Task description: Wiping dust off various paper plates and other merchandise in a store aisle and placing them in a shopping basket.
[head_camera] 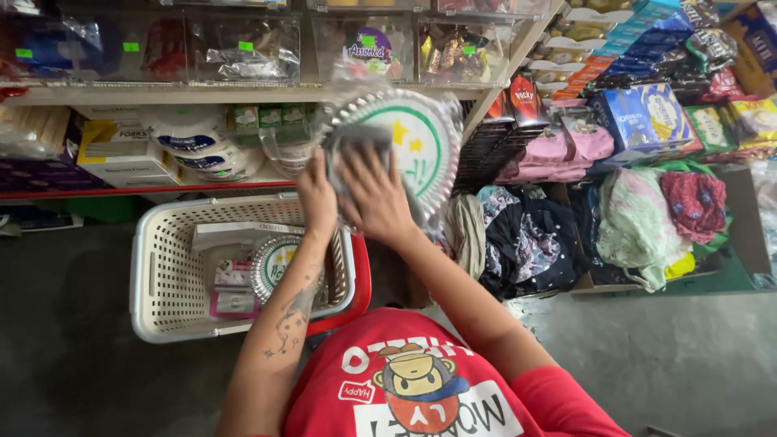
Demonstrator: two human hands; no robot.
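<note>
While both hands hold it up, a wrapped pack of paper plates (409,146) hovers before the shelf.
Head view: the left hand (317,198) and right hand (374,194) are closed on the pack's lower edge, above the white basket (154,275), which already holds a similar plate pack (275,263). Likely mid-handling; lowering it would call for a steady two-handed grip.

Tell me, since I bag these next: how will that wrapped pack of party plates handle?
Probably light: both hands, left hand and right hand, hold the plate pack up easily. Its clear wrap looks slippery. The thin scalloped rim may bend if squeezed.
</note>
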